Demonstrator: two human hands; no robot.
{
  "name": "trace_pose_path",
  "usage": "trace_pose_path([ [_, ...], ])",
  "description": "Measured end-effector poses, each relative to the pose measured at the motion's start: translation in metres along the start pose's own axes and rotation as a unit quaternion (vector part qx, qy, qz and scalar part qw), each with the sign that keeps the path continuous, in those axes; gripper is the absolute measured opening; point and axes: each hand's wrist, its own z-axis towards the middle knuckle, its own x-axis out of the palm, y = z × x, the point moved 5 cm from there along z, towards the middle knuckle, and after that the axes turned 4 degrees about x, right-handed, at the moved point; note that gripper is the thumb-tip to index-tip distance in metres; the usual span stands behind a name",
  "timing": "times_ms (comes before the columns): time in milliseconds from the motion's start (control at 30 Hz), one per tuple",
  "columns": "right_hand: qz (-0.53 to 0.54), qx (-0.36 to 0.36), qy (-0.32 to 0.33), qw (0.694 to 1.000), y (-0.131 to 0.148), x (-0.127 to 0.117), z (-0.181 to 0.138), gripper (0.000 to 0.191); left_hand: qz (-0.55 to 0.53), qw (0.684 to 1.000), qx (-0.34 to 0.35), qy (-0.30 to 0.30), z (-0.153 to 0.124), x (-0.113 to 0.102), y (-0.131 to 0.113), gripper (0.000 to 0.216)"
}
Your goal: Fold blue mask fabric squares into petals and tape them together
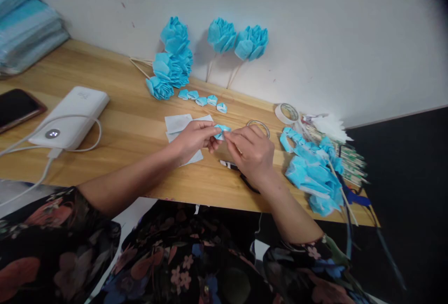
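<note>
My left hand [192,138] and my right hand [252,152] meet over the wooden table [129,122], both pinching one small folded blue paper petal [221,130] between their fingertips. Under my left hand lie white paper squares [178,122]. A row of several finished blue petals [202,99] sits just beyond. Blue paper flowers on sticks [173,64] lie and lean against the wall, with two more flowers [238,40] upright. Black scissors [241,173] show partly beneath my right wrist.
A white power bank [70,115] with a cable and a dark phone [16,108] lie at the left. A tape roll [286,113], a clear ring [259,124], a heap of blue paper [311,173] and sticks crowd the right end. Stacked blue sheets [24,24] sit far left.
</note>
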Motion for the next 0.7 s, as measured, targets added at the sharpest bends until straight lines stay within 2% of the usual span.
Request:
trace_pose_path([
  [167, -0.009, -0.008, 0.040, 0.999, 0.005, -0.001, 0.001, 0.018, -0.027, 0.999, -0.014, -0.017, 0.001, -0.001, 0.001, 0.018],
  [333, -0.035, 0.014, 0.038, 0.999, 0.008, 0.001, -0.002, 0.023, -0.029, 0.999, -0.018, -0.041, 0.005, -0.008, 0.001, 0.020],
  [433, 0.043, 0.082, 0.045, 0.995, 0.000, -0.006, 0.000, 0.024, 0.012, 0.999, -0.011, -0.037, 0.006, -0.009, 0.001, 0.019],
  [567, 0.167, 0.198, 0.037, 0.965, -0.019, -0.019, 0.003, 0.022, 0.077, 0.997, 0.007, -0.021, 0.005, -0.006, 0.000, 0.022],
  [700, 0.254, 0.226, 0.124, 0.932, -0.027, -0.010, 0.005, 0.032, 0.141, 0.989, 0.032, -0.005, 0.003, -0.004, -0.003, 0.023],
])
